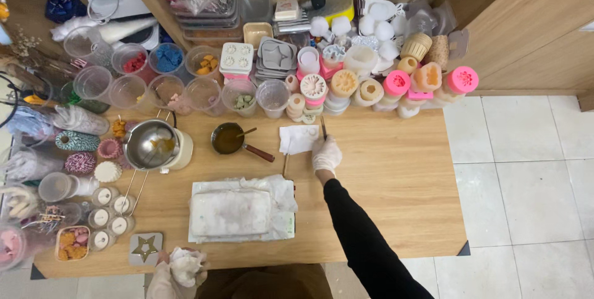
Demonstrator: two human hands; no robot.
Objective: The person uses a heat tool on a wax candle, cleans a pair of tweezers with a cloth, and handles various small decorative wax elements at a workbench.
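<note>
The right hand, gloved in white, is reaching across the wooden worktop with its fingers closed around a thin dark tool, perhaps scissors or tweezers; it is too small to tell. The tool's tip is pointing away from the person, just beside the right edge of a white paper towel lying flat on the worktop. The left hand, also gloved, is sitting low at the near edge, its fingers wrapped around a crumpled white cloth.

Judging by this, the person is working at the towel with the tool, either setting it down or picking it up. Left of the towel, a small pan of amber liquid is standing with its handle angled toward the person, and a metal pot is standing further left. A white wrapped tray is lying near the front. Any next move here calls for keeping the sleeve away from the pan handle.
</note>
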